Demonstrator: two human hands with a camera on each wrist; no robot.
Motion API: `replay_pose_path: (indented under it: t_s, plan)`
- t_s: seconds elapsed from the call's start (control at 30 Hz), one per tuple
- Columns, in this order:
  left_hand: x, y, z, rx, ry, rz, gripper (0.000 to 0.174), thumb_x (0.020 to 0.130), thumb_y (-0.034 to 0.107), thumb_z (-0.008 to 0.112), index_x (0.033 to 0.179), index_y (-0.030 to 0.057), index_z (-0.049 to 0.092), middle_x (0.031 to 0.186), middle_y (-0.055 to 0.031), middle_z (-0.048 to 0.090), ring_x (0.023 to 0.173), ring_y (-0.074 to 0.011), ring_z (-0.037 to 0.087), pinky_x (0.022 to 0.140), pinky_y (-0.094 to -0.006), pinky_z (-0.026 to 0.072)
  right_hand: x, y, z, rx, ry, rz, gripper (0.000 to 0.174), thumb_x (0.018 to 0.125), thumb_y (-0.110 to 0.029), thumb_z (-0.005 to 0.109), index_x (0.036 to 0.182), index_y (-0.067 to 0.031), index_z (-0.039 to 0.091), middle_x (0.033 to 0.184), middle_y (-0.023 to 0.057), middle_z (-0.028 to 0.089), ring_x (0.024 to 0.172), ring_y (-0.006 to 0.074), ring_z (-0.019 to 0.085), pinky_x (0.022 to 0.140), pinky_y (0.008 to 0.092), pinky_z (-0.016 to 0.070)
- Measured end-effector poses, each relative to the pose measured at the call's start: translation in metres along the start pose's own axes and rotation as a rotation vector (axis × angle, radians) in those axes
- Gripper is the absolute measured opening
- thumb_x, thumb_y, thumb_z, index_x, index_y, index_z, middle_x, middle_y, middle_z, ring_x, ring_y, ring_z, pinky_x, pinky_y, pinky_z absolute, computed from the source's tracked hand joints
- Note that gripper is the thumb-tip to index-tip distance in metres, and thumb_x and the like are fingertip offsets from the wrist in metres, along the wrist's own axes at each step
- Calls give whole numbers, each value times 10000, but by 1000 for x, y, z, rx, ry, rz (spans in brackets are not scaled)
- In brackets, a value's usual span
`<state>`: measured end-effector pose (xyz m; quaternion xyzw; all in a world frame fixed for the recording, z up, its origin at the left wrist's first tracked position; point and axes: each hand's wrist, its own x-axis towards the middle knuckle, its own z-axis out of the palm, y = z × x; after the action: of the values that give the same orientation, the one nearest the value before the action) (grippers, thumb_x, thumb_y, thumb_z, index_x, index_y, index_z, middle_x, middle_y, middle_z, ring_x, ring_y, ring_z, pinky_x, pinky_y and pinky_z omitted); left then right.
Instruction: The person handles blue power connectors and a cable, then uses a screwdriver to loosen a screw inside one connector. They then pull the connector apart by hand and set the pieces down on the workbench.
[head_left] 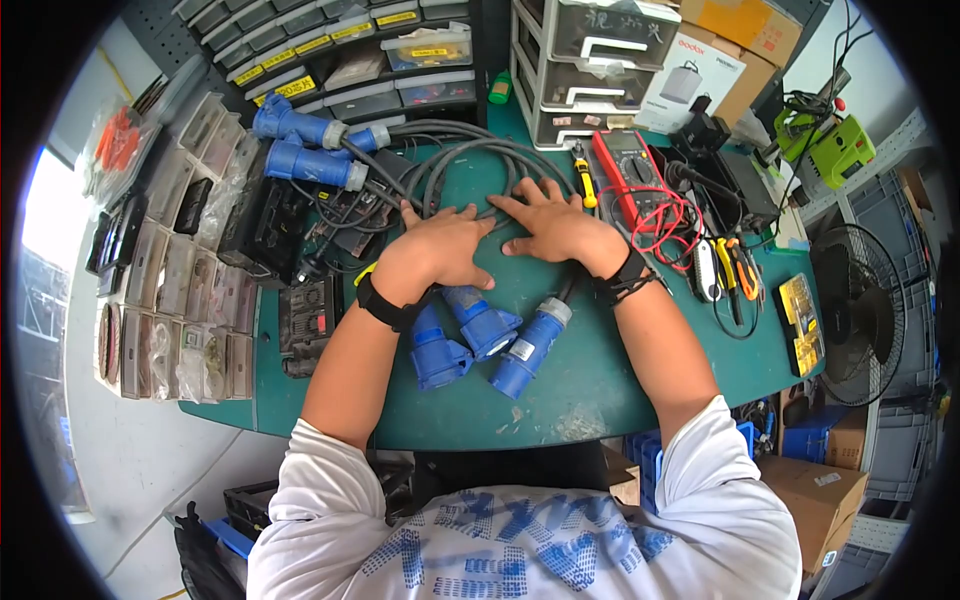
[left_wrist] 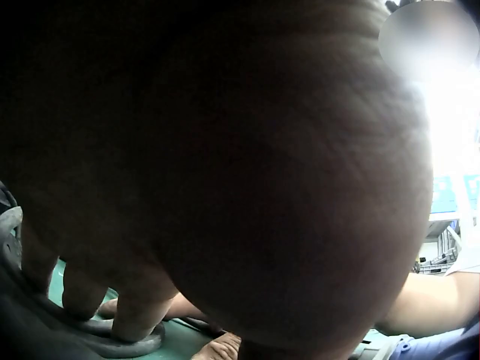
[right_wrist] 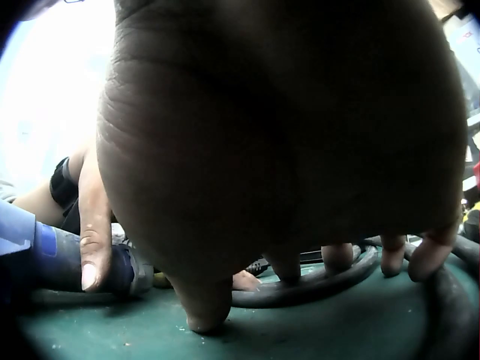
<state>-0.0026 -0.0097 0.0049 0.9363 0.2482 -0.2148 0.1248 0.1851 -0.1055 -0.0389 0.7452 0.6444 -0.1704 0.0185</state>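
Thick black cable lies in loops on the green table. My left hand is spread palm down over the near left side of the loops, its fingertips on the cable. In the left wrist view the fingers reach down to a black loop. Palm down too, my right hand has its fingers spread at the loops' right side. The right wrist view shows its thumb on the tabletop and the other fingertips along the cable. Blue industrial plugs lie nearest me, and more blue connectors lie at back left.
Parts drawers line the left, with a black case beside them. To the right are a red multimeter, tangled red leads, a yellow screwdriver and a yellow bit box. Drawer units stand behind.
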Motion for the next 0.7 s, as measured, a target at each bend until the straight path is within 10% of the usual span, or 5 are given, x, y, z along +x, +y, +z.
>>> replay_pose_path:
  t_s: [0.13, 0.37, 0.47, 0.7]
  plan:
    - [-1, -4, 2, 4, 31, 10, 1014, 848, 498, 895, 1702, 194, 440, 1807, -156, 342, 1658, -392, 335, 1189, -950, 84, 0, 0, 0, -12, 75, -21, 833, 985, -466, 788, 1714, -297, 420, 1725, 100, 374, 1599, 440, 349, 1209, 662, 401]
    - [-4, -33, -3, -201, 401, 298, 758, 850, 328, 902, 1527, 105, 643, 1524, -243, 656, 1406, -401, 638, 1187, -578, 494, -21, 5, -39, 112, 512, -304, 424, 963, -277, 803, 1353, -116, 764, 1261, 154, 746, 1099, 354, 745, 922, 450, 599]
    - [-26, -16, -24, -181, 536, 232, 614, 855, 326, 894, 1399, 97, 725, 1333, -205, 750, 1224, -399, 718, 1036, -495, 576, -35, 27, -67, 245, 673, -297, 330, 957, -250, 811, 1237, -77, 808, 1013, 165, 786, 884, 352, 767, 806, 437, 597]
    - [-20, -14, -28, -310, 719, 215, 444, 868, 306, 884, 1244, 84, 803, 1109, -170, 825, 1033, -402, 782, 901, -483, 628, -56, 55, -90, 271, 687, -9, 323, 960, -263, 816, 1229, -83, 807, 996, 140, 811, 881, 349, 765, 794, 437, 587]
